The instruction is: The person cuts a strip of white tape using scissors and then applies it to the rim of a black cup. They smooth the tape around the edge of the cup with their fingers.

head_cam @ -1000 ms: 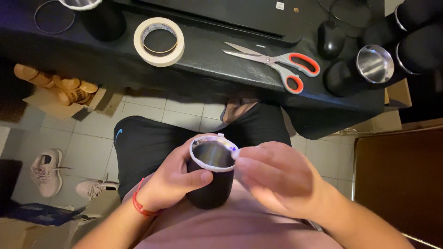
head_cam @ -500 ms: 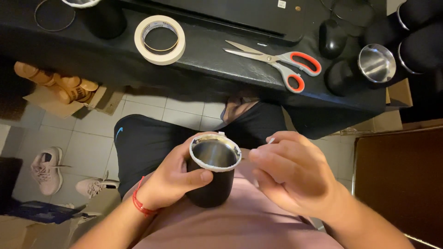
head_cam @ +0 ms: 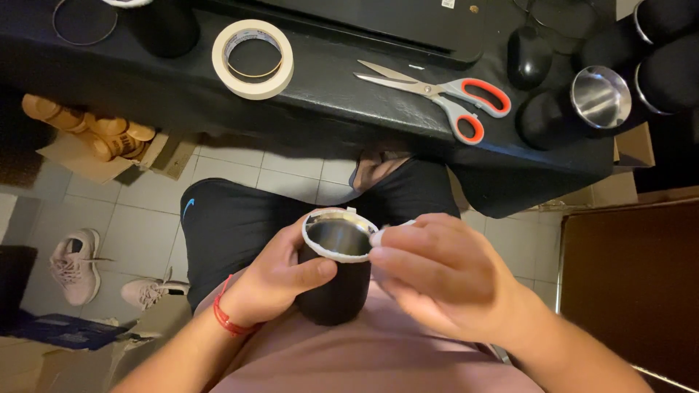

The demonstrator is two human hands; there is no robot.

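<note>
Taping the rim of a black cup (head_cam: 333,280) appears to be the step in hand: the left hand (head_cam: 280,280) is gripping the cup around its side, thumb across the front and fingers (head_cam: 320,268) wrapped behind, holding it upright over the lap, below the near edge of the table (head_cam: 320,109). The right hand (head_cam: 444,280) is working at the cup's right rim, its fingertips pinched on what looks like the loose end of a strip of pale tape (head_cam: 329,251); how tightly they are closing on it is hard to tell.

The next move, as I judge it, is calling for pressing that end flat against the lip while the left hand is turning or steadying the cup, so the band is lying without wrinkles.

The cup is showing a matte black outside and a shiny metal inside, with the pale strip running round most of the mouth, a little uneven at the near side.

On the table, a roll (head_cam: 253,58) of the same pale tape, scissors (head_cam: 444,98) with red handles and more black cups (head_cam: 582,105) are lying well apart from the hands.
</note>
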